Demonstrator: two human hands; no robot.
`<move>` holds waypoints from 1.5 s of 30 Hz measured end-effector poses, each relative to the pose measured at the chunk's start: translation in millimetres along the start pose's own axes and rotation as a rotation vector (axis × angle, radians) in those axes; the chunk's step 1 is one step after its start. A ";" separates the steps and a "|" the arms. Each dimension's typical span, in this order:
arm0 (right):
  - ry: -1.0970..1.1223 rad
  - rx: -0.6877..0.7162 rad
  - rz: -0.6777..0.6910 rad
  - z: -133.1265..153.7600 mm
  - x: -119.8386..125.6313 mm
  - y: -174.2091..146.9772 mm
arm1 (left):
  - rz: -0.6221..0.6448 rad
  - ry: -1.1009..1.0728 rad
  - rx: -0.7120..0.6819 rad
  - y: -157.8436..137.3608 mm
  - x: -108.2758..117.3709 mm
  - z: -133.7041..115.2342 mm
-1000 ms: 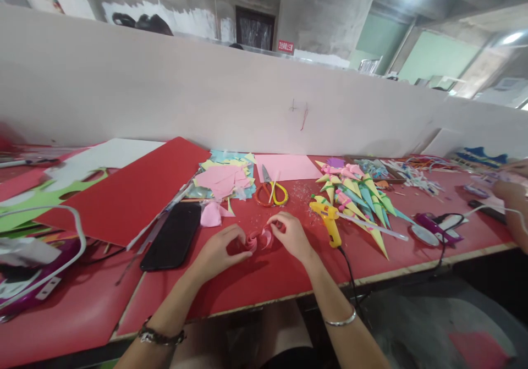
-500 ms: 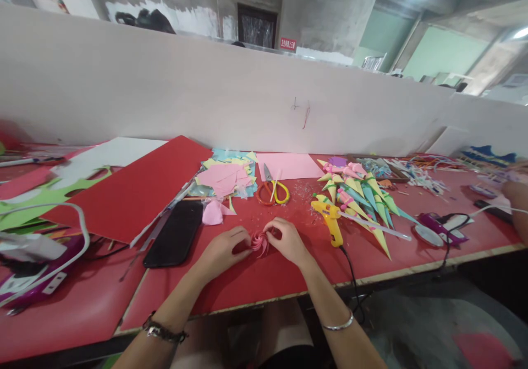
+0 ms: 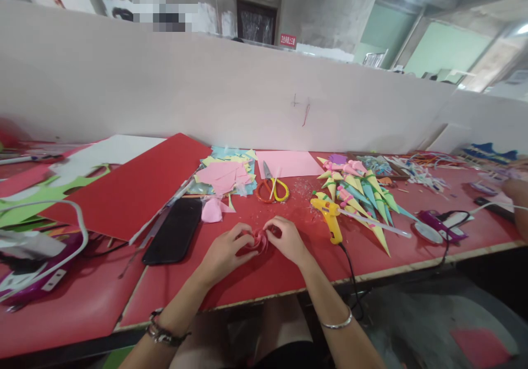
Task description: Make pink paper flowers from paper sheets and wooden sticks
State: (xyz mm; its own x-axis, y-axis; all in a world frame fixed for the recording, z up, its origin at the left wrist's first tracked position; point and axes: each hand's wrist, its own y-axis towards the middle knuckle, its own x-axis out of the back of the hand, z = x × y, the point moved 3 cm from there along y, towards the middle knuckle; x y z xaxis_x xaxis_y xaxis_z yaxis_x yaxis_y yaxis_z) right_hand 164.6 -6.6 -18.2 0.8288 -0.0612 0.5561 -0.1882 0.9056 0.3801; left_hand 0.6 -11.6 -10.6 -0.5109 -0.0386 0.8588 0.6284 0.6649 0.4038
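Between my two hands, just above the red tabletop [image 3: 243,289], is a small bundle of curled pink strips [image 3: 260,241]. My left hand [image 3: 229,249] has its thumb and fingers closed on the bundle's left side. The fingertips of my right hand [image 3: 286,238] pinch its upper right part. My fingers cover much of the bundle, so its full shape is hidden. Beyond my hands lie scissors [image 3: 273,188] with red and yellow handles. A yellow glue gun [image 3: 330,218] with a clear glue stick lies to the right of my right hand.
Left of my hands lie a black phone [image 3: 175,231] and a large red sheet [image 3: 136,185]. Pink paper scraps [image 3: 226,176] are piled farther back. Several paper cones [image 3: 363,193] lie behind the glue gun. Another person's arm [image 3: 515,198] reaches in at the right edge.
My left hand's fingers have shifted slightly over the pink bundle, covering more of its left side. My right hand keeps its pinch. The view has tilted very slightly.
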 end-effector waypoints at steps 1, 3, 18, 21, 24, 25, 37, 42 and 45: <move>0.001 -0.001 0.001 -0.2 -0.2 0.0 | -0.008 0.009 0.007 -0.3 0.2 -0.2; 0.002 -0.002 0.002 -0.2 -0.8 0.0 | -0.004 0.016 0.011 -0.3 0.3 -0.4; -0.003 -0.100 -0.146 -8.4 10.9 1.2 | -0.249 0.275 -0.014 -5.6 10.9 6.3; 0.003 -0.155 -0.212 -7.6 17.4 -5.3 | -0.348 0.299 -0.006 -8.1 15.7 5.5; 0.010 -0.229 -0.300 -0.7 32.8 -20.6 | -0.425 0.301 0.010 -10.1 19.2 3.5; 0.012 -0.258 -0.311 2.5 39.5 -27.3 | -0.442 0.300 0.016 -10.5 20.2 2.6; -0.601 -0.429 -0.658 -26.4 103.6 -71.6 | -0.425 0.310 0.061 -8.0 21.6 -1.6; -0.604 -0.493 -0.506 -46.6 96.3 -56.6 | -0.421 0.262 0.094 -7.6 21.8 -0.4; -0.541 -0.463 -0.522 -40.6 97.3 -54.3 | -0.426 0.242 0.089 -7.3 22.0 -0.2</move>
State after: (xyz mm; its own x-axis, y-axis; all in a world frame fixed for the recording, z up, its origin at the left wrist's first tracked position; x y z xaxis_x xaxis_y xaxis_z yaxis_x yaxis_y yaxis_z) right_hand 276.8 -44.7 -14.7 0.3640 -0.5985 0.7136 0.4741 0.7786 0.4112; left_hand -15.0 -17.4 5.4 -0.5542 -0.4857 0.6760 0.3352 0.6131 0.7154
